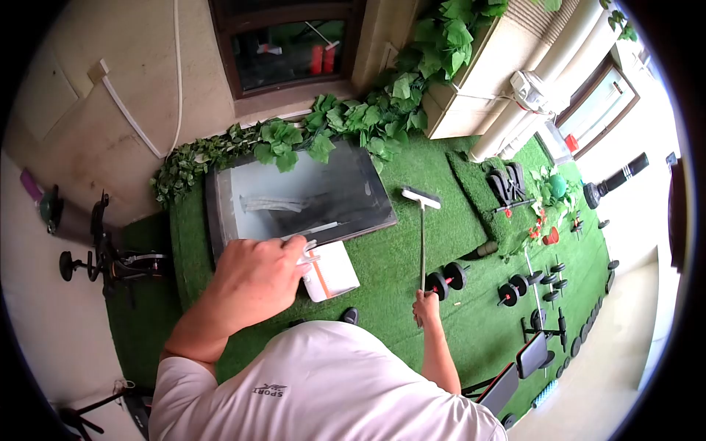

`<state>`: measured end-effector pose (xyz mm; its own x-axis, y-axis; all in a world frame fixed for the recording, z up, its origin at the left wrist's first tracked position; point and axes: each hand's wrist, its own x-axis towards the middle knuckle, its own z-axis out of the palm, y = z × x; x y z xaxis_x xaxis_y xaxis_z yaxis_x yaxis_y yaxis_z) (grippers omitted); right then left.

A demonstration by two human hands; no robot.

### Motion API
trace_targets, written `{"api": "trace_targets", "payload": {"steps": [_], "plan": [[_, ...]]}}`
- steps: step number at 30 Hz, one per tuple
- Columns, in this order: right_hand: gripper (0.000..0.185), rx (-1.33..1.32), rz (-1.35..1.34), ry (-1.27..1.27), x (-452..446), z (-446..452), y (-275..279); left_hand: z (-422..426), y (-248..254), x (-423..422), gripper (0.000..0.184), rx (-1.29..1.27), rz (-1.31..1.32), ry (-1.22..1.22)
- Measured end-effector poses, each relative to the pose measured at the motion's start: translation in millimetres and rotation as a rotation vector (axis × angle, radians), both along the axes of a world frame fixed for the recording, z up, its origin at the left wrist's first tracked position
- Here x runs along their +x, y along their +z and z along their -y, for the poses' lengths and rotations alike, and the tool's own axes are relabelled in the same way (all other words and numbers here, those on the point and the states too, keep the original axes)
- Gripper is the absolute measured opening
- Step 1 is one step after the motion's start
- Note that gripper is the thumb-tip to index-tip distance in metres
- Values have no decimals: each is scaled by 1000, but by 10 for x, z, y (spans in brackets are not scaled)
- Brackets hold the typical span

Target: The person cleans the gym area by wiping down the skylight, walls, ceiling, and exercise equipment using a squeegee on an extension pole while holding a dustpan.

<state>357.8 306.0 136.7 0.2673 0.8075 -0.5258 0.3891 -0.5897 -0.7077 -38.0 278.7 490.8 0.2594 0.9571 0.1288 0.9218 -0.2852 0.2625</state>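
Observation:
My left hand (257, 278) is raised in front of the glass panel (287, 187), its fingers closed round a small whitish plastic piece (309, 253) that is mostly hidden by the hand. Low at my side, my right hand (426, 307) grips the handle of a long squeegee (423, 246). The squeegee's white and dark head (421, 197) points away from me, over the green turf to the right of the panel. The dark-framed panel is tilted, with pale streaks on its glass.
A white box with an orange stripe (332, 270) is below the panel. Several dumbbells (509, 294) and a weight bench (531, 356) stand to the right on the turf (382, 294). An exercise bike (110, 250) is at left. Leafy vines (279, 140) line the wall under a window (290, 55).

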Motion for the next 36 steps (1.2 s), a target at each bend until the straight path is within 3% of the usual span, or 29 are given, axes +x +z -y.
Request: {"api": "trace_targets", "payload": {"steps": [2, 5, 11, 19, 25, 29, 31, 33, 36], "plan": [[31, -21, -142, -174, -90, 48, -31, -14, -28, -82, 20, 8, 7, -18], [30, 4, -250, -226, -315, 192, 108, -61, -175, -196, 21, 30, 14, -80], [29, 118, -297, -134, -710, 238, 467, -219, -375, -388, 23, 114, 19, -148], [26, 307, -252, -13, -1177, -71, 1600, -402, -354, -528, 21, 135, 91, -198], [24, 708, -254, 124, -1048, -633, 2378, -485, -324, -574, 28, 69, 151, -155], [38, 1043, -365, 176, -905, -1054, 2869, -557, -325, -484, 29, 13, 117, -145], [52, 1102, -403, 302, -888, -1195, 3169, -586, -325, -422, 29, -26, 56, -119], [60, 990, -584, 264, -936, -1259, 3374, -609, -303, -393, 30, -64, 65, -121], [58, 1195, -440, 233, -605, -1728, 3218, -659, -341, -369, 29, -77, 59, -93]]}}
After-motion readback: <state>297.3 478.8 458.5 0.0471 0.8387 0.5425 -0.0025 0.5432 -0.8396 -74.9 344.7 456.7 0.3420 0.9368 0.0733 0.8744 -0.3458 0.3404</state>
